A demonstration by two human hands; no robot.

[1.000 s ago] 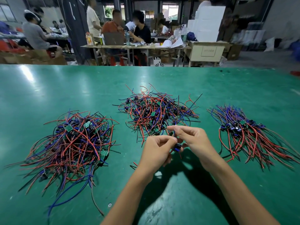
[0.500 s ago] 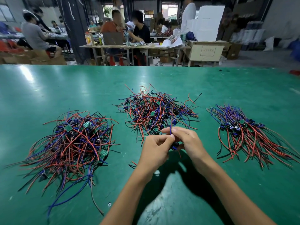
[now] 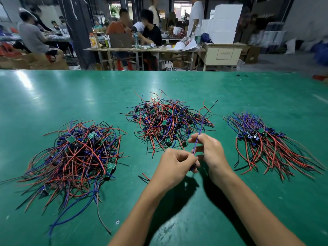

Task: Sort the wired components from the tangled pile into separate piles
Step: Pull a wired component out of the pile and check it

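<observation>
**One wired component in hand, combed pile to my right**

- Table [image 3: 177,82]: green, carries three heaps of red, blue and black leads.
- Left pile [image 3: 71,157]: largest, loose and tangled, small green boards showing. Well apart from my hands.
- Middle tangled pile [image 3: 168,121]: the source, directly beyond my hands, its near edge just past my fingertips.
- Right pile [image 3: 269,144]: combed, bodies at the far-left end, leads fanning toward the near right.
- My right hand [image 3: 211,153]: thumb and forefinger pinching the blue wire [image 3: 198,137]; nearer hand to the combed pile.
- My left hand [image 3: 175,166]: fingers curled round the lower end, where the component body seems to sit, mostly hidden.
- Blue wire: long axis runs from my left hand up and slightly right, its tip over the middle pile.

Judgement: the piece goes rightward; its axis needs swinging to match the fanned leads.
</observation>
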